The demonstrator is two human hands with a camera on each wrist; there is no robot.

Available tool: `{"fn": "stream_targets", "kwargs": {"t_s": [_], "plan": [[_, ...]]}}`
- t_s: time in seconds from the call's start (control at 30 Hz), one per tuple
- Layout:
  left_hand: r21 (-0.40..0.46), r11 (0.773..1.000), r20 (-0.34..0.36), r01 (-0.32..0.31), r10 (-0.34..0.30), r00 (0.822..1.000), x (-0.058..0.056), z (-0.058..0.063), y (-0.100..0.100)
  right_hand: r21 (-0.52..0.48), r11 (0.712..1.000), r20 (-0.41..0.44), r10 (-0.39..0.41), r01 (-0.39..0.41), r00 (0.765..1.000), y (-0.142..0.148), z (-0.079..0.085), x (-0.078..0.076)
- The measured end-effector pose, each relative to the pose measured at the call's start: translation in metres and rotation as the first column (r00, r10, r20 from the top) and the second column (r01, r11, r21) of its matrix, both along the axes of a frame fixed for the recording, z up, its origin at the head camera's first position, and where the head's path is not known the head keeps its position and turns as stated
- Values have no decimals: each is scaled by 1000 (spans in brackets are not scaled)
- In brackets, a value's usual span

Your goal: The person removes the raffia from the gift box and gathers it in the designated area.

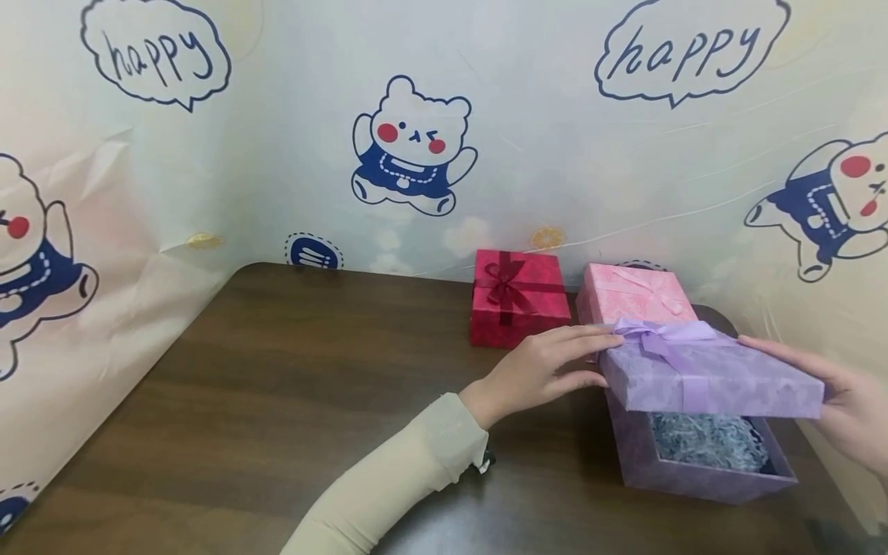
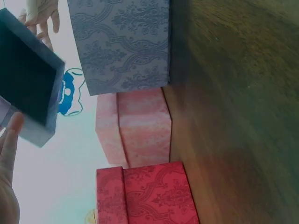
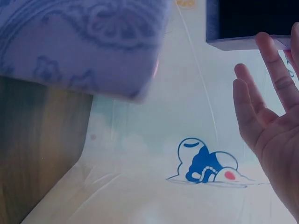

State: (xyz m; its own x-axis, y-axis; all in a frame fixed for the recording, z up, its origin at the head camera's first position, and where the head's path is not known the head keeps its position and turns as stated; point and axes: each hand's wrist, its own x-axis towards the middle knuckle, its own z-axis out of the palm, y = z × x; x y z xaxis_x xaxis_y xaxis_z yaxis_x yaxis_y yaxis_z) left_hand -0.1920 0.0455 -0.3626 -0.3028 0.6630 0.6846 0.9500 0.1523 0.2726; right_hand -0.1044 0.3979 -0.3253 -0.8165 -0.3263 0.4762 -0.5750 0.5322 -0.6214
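Note:
A lavender gift-box lid (image 1: 721,378) with a ribbon bow hangs raised and tilted over its box base (image 1: 694,479). My left hand (image 1: 537,370) holds the lid's left edge, fingertips by the bow and thumb lower on the side. On the other side, my right hand (image 1: 849,405) holds the lid's right edge; several of its fingers (image 3: 245,102) are spread apart from the lid in the right wrist view. Blue-grey shredded paper (image 1: 714,443) shows inside the base. The dark inside of the lid faces the left wrist camera.
Behind the base stands a closed pink gift box (image 1: 627,297). A closed red gift box (image 1: 520,297) with a dark red bow is to its left, near the back edge of the brown table (image 1: 277,385). A printed backdrop (image 1: 541,177) with cartoon bears surrounds the table.

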Motion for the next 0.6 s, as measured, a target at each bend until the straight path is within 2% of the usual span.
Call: {"fn": "stream_targets", "kwargs": {"t_s": [0.07, 0.23, 0.33, 0.47, 0.6], "plan": [[5, 1000, -11, -7, 8, 1000, 1, 0, 0, 8, 1000, -40, -1, 1, 999, -4, 2, 0], [31, 999, 9, -40, 40, 999, 1, -1, -2, -118, 985, -64, 121, -128, 991, -12, 1, -1], [49, 997, 12, -57, 56, 998, 0, 0, -3, -131, 986, -85, 97, -107, 992, -15, 1, 0], [75, 993, 12, -87, 87, 996, -1, 4, -4, -85, 996, -137, -49, 37, 989, -22, 3, 2], [102, 987, 28, -123, 120, 992, 0, 8, -6, -46, 981, -125, -195, 191, 973, -28, 8, 2]]}}
